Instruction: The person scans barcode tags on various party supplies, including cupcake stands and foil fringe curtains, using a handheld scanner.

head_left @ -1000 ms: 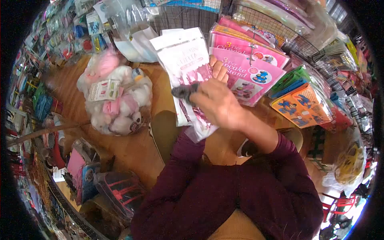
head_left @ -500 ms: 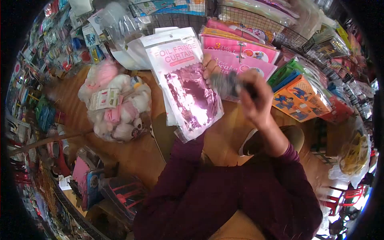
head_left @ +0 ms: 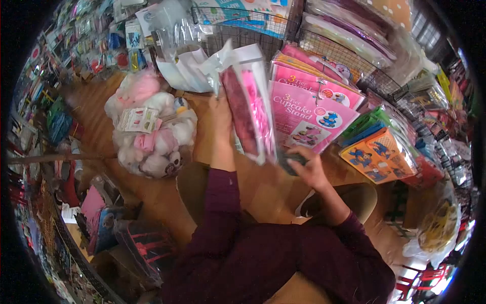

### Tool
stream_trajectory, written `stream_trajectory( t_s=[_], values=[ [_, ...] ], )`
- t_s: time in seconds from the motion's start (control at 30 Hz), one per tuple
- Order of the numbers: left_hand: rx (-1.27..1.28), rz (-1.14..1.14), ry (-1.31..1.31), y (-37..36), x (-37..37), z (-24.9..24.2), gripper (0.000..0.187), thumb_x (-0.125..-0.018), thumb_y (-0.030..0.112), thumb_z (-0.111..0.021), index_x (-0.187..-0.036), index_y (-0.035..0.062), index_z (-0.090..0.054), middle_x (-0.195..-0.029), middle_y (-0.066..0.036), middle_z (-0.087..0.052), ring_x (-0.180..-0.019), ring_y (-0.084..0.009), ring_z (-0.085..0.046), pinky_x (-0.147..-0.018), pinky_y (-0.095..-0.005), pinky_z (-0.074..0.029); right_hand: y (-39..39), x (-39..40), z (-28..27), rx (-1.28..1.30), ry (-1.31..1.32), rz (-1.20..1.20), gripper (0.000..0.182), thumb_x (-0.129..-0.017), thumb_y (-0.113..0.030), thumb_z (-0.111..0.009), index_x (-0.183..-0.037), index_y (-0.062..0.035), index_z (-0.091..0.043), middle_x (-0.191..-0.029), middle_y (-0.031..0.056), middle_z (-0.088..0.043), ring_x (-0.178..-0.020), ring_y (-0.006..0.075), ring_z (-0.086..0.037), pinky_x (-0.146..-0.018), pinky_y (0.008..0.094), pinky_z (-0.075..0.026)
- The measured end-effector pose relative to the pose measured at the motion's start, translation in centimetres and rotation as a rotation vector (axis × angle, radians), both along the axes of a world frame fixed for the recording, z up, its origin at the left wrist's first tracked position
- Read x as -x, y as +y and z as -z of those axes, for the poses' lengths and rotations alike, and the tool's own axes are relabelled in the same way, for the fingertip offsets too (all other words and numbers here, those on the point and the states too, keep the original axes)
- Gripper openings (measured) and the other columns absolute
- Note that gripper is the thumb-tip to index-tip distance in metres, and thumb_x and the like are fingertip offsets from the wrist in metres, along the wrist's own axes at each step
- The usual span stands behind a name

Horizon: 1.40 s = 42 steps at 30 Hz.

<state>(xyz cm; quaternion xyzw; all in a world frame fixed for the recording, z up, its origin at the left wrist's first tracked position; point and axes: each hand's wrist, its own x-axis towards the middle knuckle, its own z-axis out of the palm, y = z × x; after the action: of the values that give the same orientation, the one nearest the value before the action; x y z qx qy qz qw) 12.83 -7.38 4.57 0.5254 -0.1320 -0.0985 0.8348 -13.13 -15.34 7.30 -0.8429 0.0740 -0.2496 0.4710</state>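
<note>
My left hand [head_left: 221,114] is closed on the edge of several foil fringe curtain packets [head_left: 250,106], held up and turned nearly edge-on. Pink and dark red foil shows through their clear wrapping, and the white tops lean away from me. Just right of the packets' lower end, my right hand [head_left: 310,171] is wrapped round a small dark object [head_left: 292,163], whose kind I cannot make out. Behind that hand stand pink cupcake stand packs [head_left: 304,114].
A clear bag of soft toys [head_left: 152,129] lies on the wooden floor [head_left: 263,190] at left. Orange and green packs [head_left: 382,154] lie at right. Wire baskets [head_left: 248,25] with packaged goods line the back. A pink-topped stack of packs [head_left: 93,205] is at lower left.
The curtain packets have turned from facing me to nearly edge-on, as my left hand came into sight on their left side. My right hand has moved down with the dark object.
</note>
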Motion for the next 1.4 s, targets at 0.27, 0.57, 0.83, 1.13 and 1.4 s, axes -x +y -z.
stream_trajectory(
  t_s=[0.27, 0.57, 0.83, 1.13, 1.4],
  values=[
    [-0.165, -0.083, -0.413, 1.3, -7.2, 1.1, 0.023, -0.084, 0.018, -0.056, -0.098, -0.0008, -0.055, -0.079, 0.0, -0.056, -0.07, -0.0071, -0.047, -0.064, -0.0225, -0.039, -5.7, 7.1, 1.9, -0.198, 0.076, 0.422, 0.014, -0.074, 0.001, -0.055, -0.087, 0.0045, -0.054, -0.078, 0.006, -0.056, -0.073, 0.0111, -0.051, -0.067, 0.0246, -0.042],
    [-0.055, 0.056, -0.369, -0.7, -11.5, 0.4, 0.021, -0.08, 0.014, -0.06, -0.097, 0.0016, -0.057, -0.084, 0.002, -0.058, -0.073, -0.0053, -0.048, -0.067, -0.0206, -0.039, -9.2, 11.6, 3.9, -0.16, -0.022, 0.615, 0.014, -0.074, 0.002, -0.053, -0.088, 0.0025, -0.056, -0.08, 0.0068, -0.057, -0.075, 0.0133, -0.051, -0.071, 0.0251, -0.04],
    [0.169, 0.1, -0.235, -2.4, -12.9, 2.5, 0.02, -0.078, 0.01, -0.062, -0.096, 0.0021, -0.059, -0.087, 0.001, -0.06, -0.075, -0.0057, -0.051, -0.069, -0.0208, -0.04, -8.6, 11.0, 5.7, -0.129, 0.063, 0.706, 0.013, -0.075, -0.001, -0.056, -0.087, 0.0037, -0.054, -0.082, 0.0063, -0.056, -0.077, 0.0126, -0.051, -0.071, 0.0253, -0.04],
    [0.182, 0.073, -0.179, -3.4, -14.4, -0.1, 0.018, -0.076, 0.011, -0.064, -0.089, 0.0, -0.059, -0.083, -0.003, -0.061, -0.07, -0.0076, -0.053, -0.064, -0.0221, -0.042, -9.3, 10.5, 7.4, -0.084, 0.129, 0.712, 0.016, -0.073, -0.003, -0.057, -0.087, 0.0046, -0.055, -0.077, 0.0066, -0.057, -0.072, 0.0122, -0.052, -0.067, 0.0255, -0.042],
    [0.054, 0.008, -0.191, -4.5, -14.5, -1.2, 0.016, -0.074, 0.008, -0.065, -0.083, -0.0032, -0.06, -0.076, -0.004, -0.06, -0.063, -0.0089, -0.053, -0.057, -0.0231, -0.041, -8.5, 9.9, 6.9, 0.029, 0.187, 0.707, 0.019, -0.07, -0.007, -0.059, -0.086, 0.0043, -0.057, -0.074, 0.0122, -0.059, -0.071, 0.018, -0.056, -0.067, 0.0298, -0.044]
  ],
)
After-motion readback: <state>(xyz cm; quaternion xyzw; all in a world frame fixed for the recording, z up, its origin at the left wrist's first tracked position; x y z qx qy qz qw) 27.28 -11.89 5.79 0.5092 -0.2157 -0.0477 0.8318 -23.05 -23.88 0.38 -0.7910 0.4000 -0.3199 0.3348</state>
